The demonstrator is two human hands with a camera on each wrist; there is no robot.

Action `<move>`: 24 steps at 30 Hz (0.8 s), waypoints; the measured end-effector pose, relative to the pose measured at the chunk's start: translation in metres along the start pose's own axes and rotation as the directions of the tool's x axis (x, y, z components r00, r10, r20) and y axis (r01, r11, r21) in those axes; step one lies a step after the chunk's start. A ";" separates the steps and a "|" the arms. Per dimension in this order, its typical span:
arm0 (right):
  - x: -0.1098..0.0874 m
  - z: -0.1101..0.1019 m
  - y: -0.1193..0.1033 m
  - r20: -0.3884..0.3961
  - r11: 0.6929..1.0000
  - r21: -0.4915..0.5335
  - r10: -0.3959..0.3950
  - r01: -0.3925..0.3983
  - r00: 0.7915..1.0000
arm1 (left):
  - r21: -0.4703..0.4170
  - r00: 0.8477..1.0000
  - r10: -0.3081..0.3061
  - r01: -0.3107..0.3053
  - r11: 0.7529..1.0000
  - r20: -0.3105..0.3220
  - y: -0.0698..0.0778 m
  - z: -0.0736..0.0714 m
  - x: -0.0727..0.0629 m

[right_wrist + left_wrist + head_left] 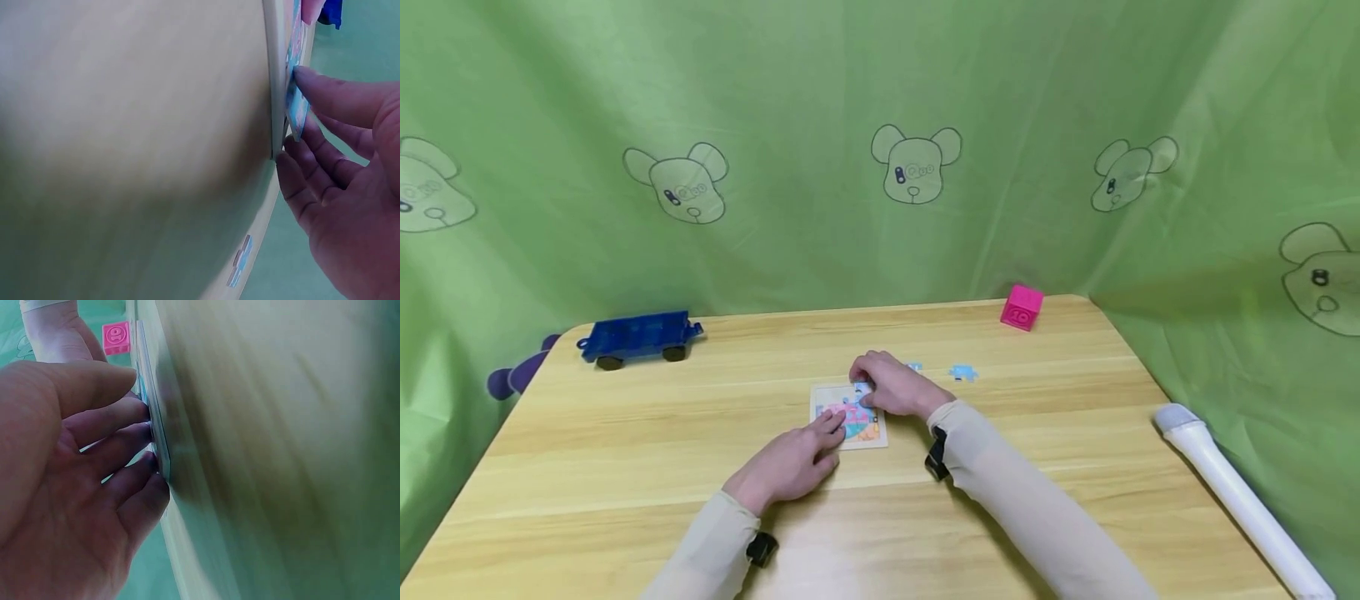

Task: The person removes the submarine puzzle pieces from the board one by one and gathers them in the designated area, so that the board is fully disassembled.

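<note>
A small square jigsaw puzzle point(868, 446) in a pale frame lies flat on the table, its picture pink, blue and orange. My left hand point(797, 462) rests its fingertips on the lower left of the picture, fingers fairly straight. In the left wrist view those fingertips point(150, 464) press along the frame's edge. At the upper right corner, my right hand point(891, 385) pinches a light-blue puzzle piece point(298, 119) between thumb and fingers. That piece sits tilted over the frame in the right wrist view. The right hand covers part of the puzzle's top right.
Two loose blue pieces lie right of the puzzle, one puzzle piece point(963, 372) and another piece point(914, 366) partly behind the hand. A blue toy wagon point(640, 337) stands back left, a pink block point(1022, 307) back right. A white microphone point(1232, 492) lies along the right edge.
</note>
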State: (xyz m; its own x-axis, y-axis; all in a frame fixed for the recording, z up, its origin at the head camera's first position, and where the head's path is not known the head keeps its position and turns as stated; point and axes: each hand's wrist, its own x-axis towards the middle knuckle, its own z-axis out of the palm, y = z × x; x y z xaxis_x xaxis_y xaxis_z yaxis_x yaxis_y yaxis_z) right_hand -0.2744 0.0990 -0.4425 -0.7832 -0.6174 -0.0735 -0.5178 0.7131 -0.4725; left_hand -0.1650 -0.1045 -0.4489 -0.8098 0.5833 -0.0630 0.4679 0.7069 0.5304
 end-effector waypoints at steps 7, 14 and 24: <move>-0.001 -0.005 0.000 -0.002 0.999 0.039 -0.004 0.004 1.000 | -0.015 1.000 0.001 -0.001 1.000 0.003 0.000 0.001 0.001; -0.003 -0.010 0.002 -0.038 0.994 0.100 -0.039 0.042 0.999 | -0.027 1.000 -0.006 0.006 1.000 0.011 0.000 0.001 0.001; -0.020 -0.031 0.016 -0.062 0.969 0.241 -0.035 0.049 0.997 | -0.022 1.000 0.000 0.000 1.000 0.002 0.000 0.001 0.000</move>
State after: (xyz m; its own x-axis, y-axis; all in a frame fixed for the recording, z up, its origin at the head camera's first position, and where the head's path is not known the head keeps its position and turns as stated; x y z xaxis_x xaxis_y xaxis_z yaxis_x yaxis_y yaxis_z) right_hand -0.2780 0.1329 -0.4210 -0.7844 -0.6202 -0.0021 -0.4577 0.5811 -0.6730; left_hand -0.1647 -0.1038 -0.4494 -0.8091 0.5841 -0.0649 0.4599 0.6981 0.5488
